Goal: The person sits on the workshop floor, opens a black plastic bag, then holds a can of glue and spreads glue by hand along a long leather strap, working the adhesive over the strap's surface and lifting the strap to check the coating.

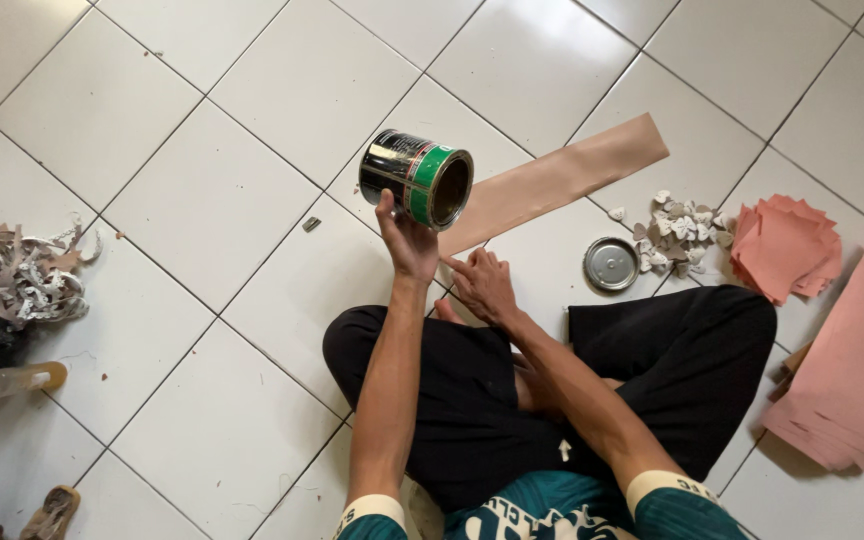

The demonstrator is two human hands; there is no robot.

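- Tin can [417,178], round, with a black body and a green-and-white label band, is lifted above the white tile floor [202,200] and tipped on its side, its open mouth turned toward the right.
- Left hand [407,238] holds the can from below, fingers wrapped up around its lower wall in a firm grasp.
- Right hand [482,285] lies flat on the near end of a long tan strip [552,182], fingers spread and pressing down; it grips nothing.
- Strip runs diagonally from the right hand up toward the upper right, flat on the tiles, just beside and under the can.
- Round metal lid [611,263] lies on the floor to the right of the right hand, apart from the can.
- Small pale cut pieces [677,228] sit in a heap just beyond the lid.
- Stack of pink cut sheets [787,245] lies right of that heap, and larger pink sheets [852,360] are layered at the right edge.
- Tangle of pale offcut scraps [17,270] lies at the left edge, well apart from both hands.
- Person sits cross-legged in black trousers [472,400].
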